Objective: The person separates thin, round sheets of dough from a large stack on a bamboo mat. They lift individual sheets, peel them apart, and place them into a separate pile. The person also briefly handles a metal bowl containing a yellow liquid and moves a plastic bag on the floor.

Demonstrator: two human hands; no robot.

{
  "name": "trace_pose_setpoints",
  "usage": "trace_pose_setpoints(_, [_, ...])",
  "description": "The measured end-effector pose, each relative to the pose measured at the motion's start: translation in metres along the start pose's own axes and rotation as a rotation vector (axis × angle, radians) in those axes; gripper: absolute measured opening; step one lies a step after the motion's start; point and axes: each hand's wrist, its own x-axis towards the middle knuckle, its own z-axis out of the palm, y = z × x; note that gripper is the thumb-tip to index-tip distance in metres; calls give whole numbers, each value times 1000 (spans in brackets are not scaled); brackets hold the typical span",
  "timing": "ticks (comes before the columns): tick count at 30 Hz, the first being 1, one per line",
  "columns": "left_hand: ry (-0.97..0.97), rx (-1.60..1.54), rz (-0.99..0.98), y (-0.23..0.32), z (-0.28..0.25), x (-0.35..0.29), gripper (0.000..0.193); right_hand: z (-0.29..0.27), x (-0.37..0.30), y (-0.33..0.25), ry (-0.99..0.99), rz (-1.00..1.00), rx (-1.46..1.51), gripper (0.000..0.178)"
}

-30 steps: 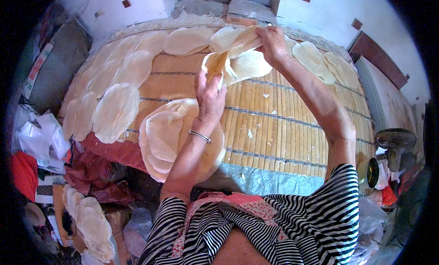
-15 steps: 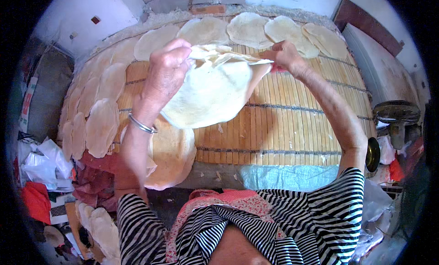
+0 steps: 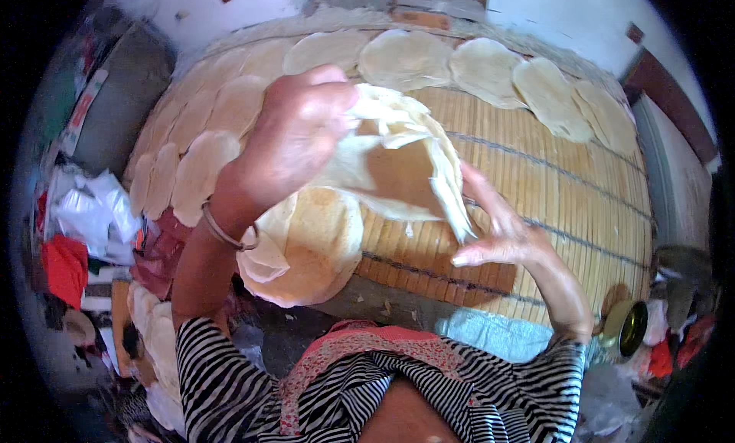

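My left hand [image 3: 302, 129] is closed on the upper left edge of a floppy bundle of thin, pale flatbreads [image 3: 421, 110], held above the bamboo mat. The bundle hangs in a curve, its edges ragged and folded, with a dark shadow across its middle. At its lower right corner is my right hand [image 3: 509, 232], thumb and fingers spread apart around the edge; the fingers' far side is partly hidden behind the sheets. Under my left forearm, a browner pile of round flatbreads [image 3: 325, 248] lies on the mat's near edge, a folded piece on top.
Round flatbreads [image 3: 406, 59] lie in rows along the far and left sides of the slatted bamboo mat [image 3: 582, 206]. A pale green plastic sheet [image 3: 490, 332] lies at the near edge. A brass-coloured pot [image 3: 632, 328] stands at right; white plastic bags [image 3: 92, 210] sit at left.
My right hand has come down and nearer, its fingers now spread. The bundle has swung from hanging between both hands to a curve under my left hand. The view has shifted and tilted.
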Motion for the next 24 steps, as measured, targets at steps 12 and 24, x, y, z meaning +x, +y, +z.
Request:
trace_pose_setpoints(12, [72,-149,-43,-102,29,-24,11,-29,85,67,429,106,-175,19])
trace_pose_setpoints(24, [633,5,-326,-272,-49,-47,28,-26,356,34,409,-367,-714,16])
